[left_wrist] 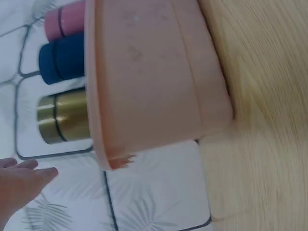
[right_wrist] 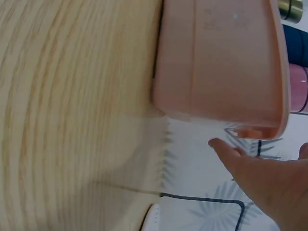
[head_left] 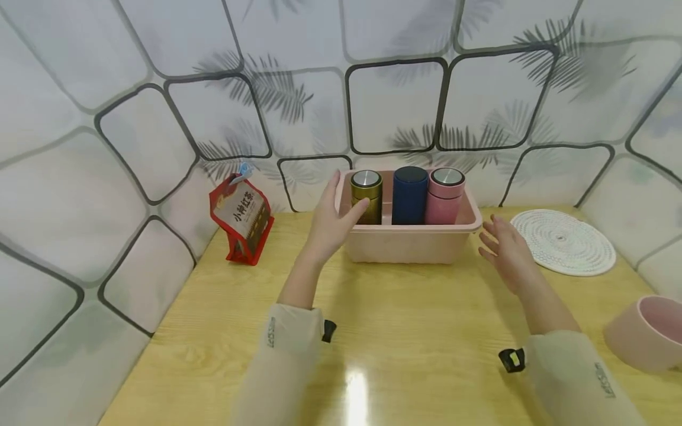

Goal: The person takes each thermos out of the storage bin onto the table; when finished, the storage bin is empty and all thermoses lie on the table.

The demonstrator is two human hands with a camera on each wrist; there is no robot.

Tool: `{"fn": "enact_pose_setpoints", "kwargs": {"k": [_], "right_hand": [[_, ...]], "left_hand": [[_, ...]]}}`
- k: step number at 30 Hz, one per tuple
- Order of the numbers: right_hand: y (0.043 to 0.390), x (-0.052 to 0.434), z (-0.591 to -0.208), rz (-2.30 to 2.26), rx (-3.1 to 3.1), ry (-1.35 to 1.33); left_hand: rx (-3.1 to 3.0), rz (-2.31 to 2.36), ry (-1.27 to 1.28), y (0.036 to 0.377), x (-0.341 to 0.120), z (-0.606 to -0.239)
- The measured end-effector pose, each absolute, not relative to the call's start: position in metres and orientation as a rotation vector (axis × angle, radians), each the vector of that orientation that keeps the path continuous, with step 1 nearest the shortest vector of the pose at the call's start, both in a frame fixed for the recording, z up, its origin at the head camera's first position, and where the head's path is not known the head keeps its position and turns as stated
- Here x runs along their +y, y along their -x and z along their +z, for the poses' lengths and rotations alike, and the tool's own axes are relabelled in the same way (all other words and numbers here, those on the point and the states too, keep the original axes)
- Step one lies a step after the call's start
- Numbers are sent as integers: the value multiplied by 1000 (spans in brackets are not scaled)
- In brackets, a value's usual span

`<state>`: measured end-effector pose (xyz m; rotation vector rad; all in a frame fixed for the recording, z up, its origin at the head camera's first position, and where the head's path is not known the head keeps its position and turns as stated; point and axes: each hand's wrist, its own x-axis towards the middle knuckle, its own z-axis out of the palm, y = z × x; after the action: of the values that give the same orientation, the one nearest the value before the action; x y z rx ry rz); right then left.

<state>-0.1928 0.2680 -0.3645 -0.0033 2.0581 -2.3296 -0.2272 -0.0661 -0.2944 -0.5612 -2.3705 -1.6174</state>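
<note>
A pink plastic bin [head_left: 405, 245] stands against the back wall with three thermos bottles upright in it: a gold thermos [head_left: 366, 198], a dark blue thermos [head_left: 409, 198] and a pink thermos [head_left: 444, 201]. My left hand [head_left: 331, 223] is at the bin's left end, fingers extended and thumb apart; the left wrist view shows a gap between it and the bin. Off the bin's right end, my right hand [head_left: 506, 251] hovers with fingers loosely spread, apart from the bin wall in the right wrist view. Neither hand holds anything.
A red tea bag pouch [head_left: 242, 219] with a blue clip stands at the left. To the right lie a round white woven mat [head_left: 563, 242] and, nearer, a pink cup-like container [head_left: 642, 337]. Patterned walls border the wooden table [head_left: 394, 331] behind and at both sides.
</note>
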Motion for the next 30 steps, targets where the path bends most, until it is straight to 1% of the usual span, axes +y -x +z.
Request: {"fn": "enact_pose_setpoints", "kwargs": {"k": [4,9,13,19,25,30], "right_hand": [[202,272,-374,-2298,1986,7],[207,272,-382,-2309,2042,81],[208,269,-385,-2327,2116,43],[203,264,-389,-2315,2228,-76],[203,262,-387,-2310,2283,-123],[204,260,-381,-2330,2310,-175]], "left_hand": [[-2368,-1718,523,251,-70,-296],[-2399,-1841,475,271,-67,-301],[-2407,-1925,417,283,-62,-307],[-2460,-1828,392,288,-54,-317],[-2405,-1734,431,291,-49,-322],[-2367,-1736,406,295,-47,-322]]}}
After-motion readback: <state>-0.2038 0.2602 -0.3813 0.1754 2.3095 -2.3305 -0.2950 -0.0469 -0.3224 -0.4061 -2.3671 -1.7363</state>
